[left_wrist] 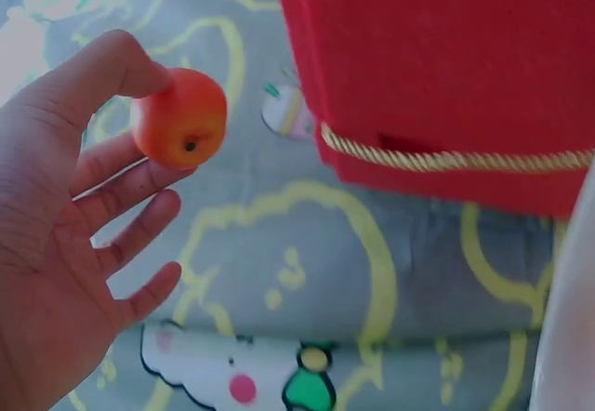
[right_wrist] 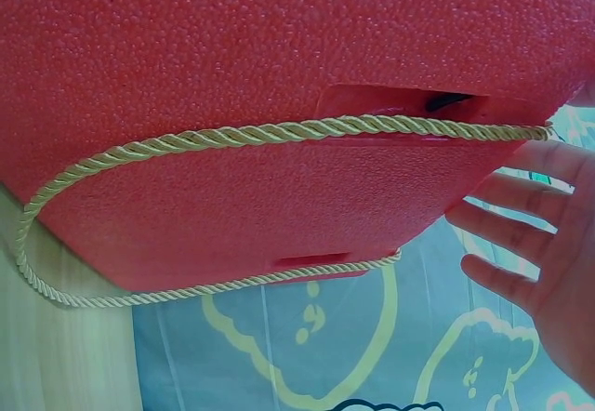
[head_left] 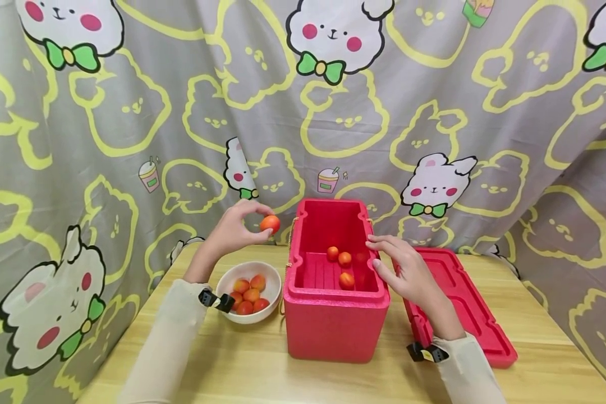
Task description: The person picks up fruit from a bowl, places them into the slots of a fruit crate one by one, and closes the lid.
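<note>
My left hand (head_left: pixel 237 227) pinches an apricot (head_left: pixel 270 224) between thumb and fingertips, raised just left of the red foam box (head_left: pixel 335 331). The left wrist view shows the held apricot (left_wrist: pixel 181 118) with a dark stem spot, the other fingers of the hand spread. Three more apricots (head_left: pixel 346 280) lie on the floor of the uncovered box. Below the left hand stands a white bowl (head_left: pixel 252 320) with several apricots (head_left: pixel 251 295). On the box's right rim rests my right hand (head_left: pixel 404 269); in the right wrist view its fingers (right_wrist: pixel 502 230) extend beside the box wall.
A red lid (head_left: pixel 464 297) lies on the wooden table (head_left: pixel 242 359) right of the box, partly under the right forearm. Gold rope (right_wrist: pixel 232 137) loops along the box's side. A patterned grey curtain (head_left: pixel 262 123) hangs behind the table.
</note>
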{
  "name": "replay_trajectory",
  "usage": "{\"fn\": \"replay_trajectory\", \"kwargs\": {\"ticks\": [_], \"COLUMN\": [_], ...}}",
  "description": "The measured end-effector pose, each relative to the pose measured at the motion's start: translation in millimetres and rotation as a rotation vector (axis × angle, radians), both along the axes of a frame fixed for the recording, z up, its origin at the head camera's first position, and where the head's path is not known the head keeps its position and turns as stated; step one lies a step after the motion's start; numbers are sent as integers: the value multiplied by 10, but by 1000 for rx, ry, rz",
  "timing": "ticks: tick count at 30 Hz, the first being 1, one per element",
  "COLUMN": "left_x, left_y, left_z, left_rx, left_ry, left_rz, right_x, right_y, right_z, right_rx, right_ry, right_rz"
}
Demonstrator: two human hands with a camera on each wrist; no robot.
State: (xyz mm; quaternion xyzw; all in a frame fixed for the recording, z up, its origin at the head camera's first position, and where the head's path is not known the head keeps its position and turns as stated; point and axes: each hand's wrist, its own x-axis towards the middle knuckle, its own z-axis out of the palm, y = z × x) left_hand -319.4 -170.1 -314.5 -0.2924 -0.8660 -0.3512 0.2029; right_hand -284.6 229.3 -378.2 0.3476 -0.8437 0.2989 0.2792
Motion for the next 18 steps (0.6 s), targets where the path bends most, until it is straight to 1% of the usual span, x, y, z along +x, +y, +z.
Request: {"fn": "replay_trajectory", "kwargs": {"ticks": [3,6,8,13,18], "left_x": [16,21,29,34,37], "left_y": [100,201,260,426,583], "left_z": [42,81,100,142,143], "left_rx": [63,120,148,162,132], "left_ry": [42,90,109,115,114], "left_rz": [-26,-67,-92,-142,-177], "right_x": [-1,2,5,1,-13], "right_y": [1,4,2,4,8], "right_z": [-3,1,-1,-2,-19], "right_rx": [2,2,1,1,1], "right_ry": [1,2,2,6,8], "right_rz": [-1,-1,1,0,-5]}}
